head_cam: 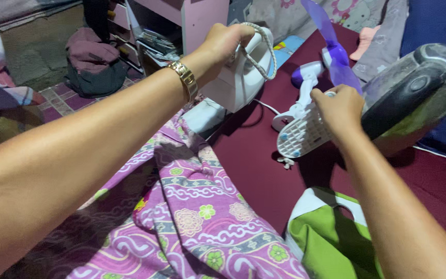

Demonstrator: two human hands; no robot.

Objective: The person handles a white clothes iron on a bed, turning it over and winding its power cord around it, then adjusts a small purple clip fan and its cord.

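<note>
My left hand grips the handle of a white clothes iron, held up on its heel at the far end of the patterned purple cloth; a braided cord loops over the handle. A gold bracelet sits on that wrist. My right hand holds a small white and purple fan by its base, tipped so the underside with blue feet faces me. The fan's purple blades stick up behind the hand.
A clear kettle with a black handle stands right of the fan on the maroon surface. A green and white bag lies near me. A pink drawer unit and piled clothes are behind.
</note>
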